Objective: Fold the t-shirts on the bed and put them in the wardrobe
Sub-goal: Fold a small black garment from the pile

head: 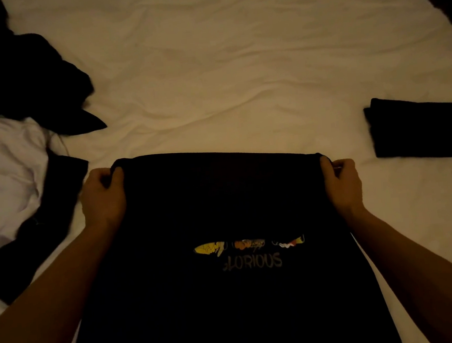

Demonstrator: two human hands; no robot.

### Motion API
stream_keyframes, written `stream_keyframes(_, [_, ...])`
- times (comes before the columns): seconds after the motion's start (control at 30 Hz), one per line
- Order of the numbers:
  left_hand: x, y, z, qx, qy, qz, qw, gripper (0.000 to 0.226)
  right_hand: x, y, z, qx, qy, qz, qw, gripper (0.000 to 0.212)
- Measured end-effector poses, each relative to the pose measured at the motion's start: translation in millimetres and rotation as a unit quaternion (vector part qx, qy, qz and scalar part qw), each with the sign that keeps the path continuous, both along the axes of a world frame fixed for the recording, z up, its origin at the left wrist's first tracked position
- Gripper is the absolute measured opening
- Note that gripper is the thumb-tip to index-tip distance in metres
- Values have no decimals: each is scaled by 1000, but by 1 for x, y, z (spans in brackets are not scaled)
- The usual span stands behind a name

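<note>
1. Black t-shirt (222, 212) with a colourful print and "GLORIOUS" lettering lies spread on the white bed sheet (225, 76).
2. Left hand (104, 197) and right hand (342, 181) each grip a far corner of it.

The black t-shirt (222, 212) reads "GLORIOUS", first letter perhaps unclear.

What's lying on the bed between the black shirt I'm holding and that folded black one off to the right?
Nothing: the head view shows only bare, wrinkled white sheet between the held black shirt, near your right hand, and the folded black shirt.
</note>
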State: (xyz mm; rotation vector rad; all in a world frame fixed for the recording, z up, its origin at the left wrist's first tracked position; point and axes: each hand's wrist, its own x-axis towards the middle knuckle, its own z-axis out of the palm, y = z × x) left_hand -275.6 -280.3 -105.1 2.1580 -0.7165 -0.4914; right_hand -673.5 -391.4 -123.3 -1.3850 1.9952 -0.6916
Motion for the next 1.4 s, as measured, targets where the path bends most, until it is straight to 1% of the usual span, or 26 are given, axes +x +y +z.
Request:
stream_keyframes(0.07, [-1, -3, 3, 2, 36, 3, 999, 27, -1, -3, 1, 14, 5, 21, 1000, 42])
stream_keyframes(0.13, [-2, -7, 3, 2, 68, 5, 998, 36, -2, -7, 2, 17, 11, 27, 999, 38])
stream_keyframes(0.2, [-1, -11, 2, -6, 80, 25, 996, 46, 0, -11, 3, 13, 14, 23, 1000, 36])
stream_keyframes(0.27, [1, -17, 0, -1, 78, 31, 997, 50, 3, -14, 1, 9, 15, 19, 1000, 35])
stream_keyframes(0.37, [3, -23, -2, 21, 70, -24, 997, 41, 5, -16, -3, 5, 9, 9, 1000, 34])
stream_keyframes(0.47, [5, -22, -2, -32, 80, 1, 996, 37, 3, -17, -3, -31, 8, -7, 999, 33])
stream_keyframes(0.53, [3, -21, -3, -49, 52, 10, 997, 34, 0, -18, -2, -52, 29, -13, 998, 32])
stream_keyframes(0.63, [-4, -19, -7, -25, -13, 19, 999, 30, 2, -20, -4, -25, 41, 2, 999, 35])
stream_keyframes(0.67, [-6, -17, -5, -13, -53, 21, 998, 32, 5, -20, -4, -29, 69, 4, 997, 40])
stream_keyframes(0.7, [-8, -17, -3, 1, -107, 14, 994, 36, 8, -20, -3, -55, 120, 9, 991, 44])
stream_keyframes(0.77, [-20, -17, 7, -11, -230, -44, 972, 40, 24, -14, 4, -151, 213, 49, 964, 46])
stream_keyframes(0.8, [-33, -20, 13, -32, -270, -97, 958, 41, 38, -9, 10, -199, 229, 95, 948, 43])
stream_keyframes(0.83, [-49, -26, 18, -42, -290, -161, 942, 43, 56, -3, 15, -232, 231, 153, 932, 41])
stream_keyframes(0.87, [-69, -32, 20, -37, -305, -228, 924, 46, 76, 3, 17, -251, 232, 213, 915, 40])
stream_keyframes(0.93, [-110, -43, 14, 7, -338, -340, 878, 54, 118, 13, 16, -254, 235, 307, 887, 41])
stream_keyframes(0.97, [-127, -48, 8, 38, -348, -375, 858, 59, 135, 15, 9, -247, 240, 333, 878, 42])
stream_keyframes(1.0, [-137, -51, 2, 70, -349, -391, 849, 63, 146, 15, 2, -227, 242, 344, 878, 45])
stream_keyframes(1.07, [-138, -54, -11, 119, -333, -380, 855, 64, 150, 12, -9, -165, 247, 340, 892, 48])
stream_keyframes(1.17, [-113, -48, -22, 144, -364, -363, 845, 58, 123, 6, -17, -111, 289, 330, 892, 65])
stream_keyframes(1.2, [-100, -45, -22, 148, -371, -350, 847, 56, 109, 2, -18, -101, 300, 321, 893, 69])
stream_keyframes(1.23, [-84, -42, -22, 155, -370, -328, 855, 56, 93, -3, -18, -92, 307, 305, 897, 73])
stream_keyframes(1.3, [-48, -30, -20, 171, -347, -265, 883, 57, 52, -14, -21, -58, 317, 263, 910, 78])
stream_keyframes(1.37, [-13, -15, -16, 181, -302, -215, 911, 57, 10, -21, -21, -36, 318, 235, 918, 78])
stream_keyframes(1.4, [0, -9, -14, 165, -272, -211, 924, 56, -7, -23, -19, -42, 302, 236, 923, 74])
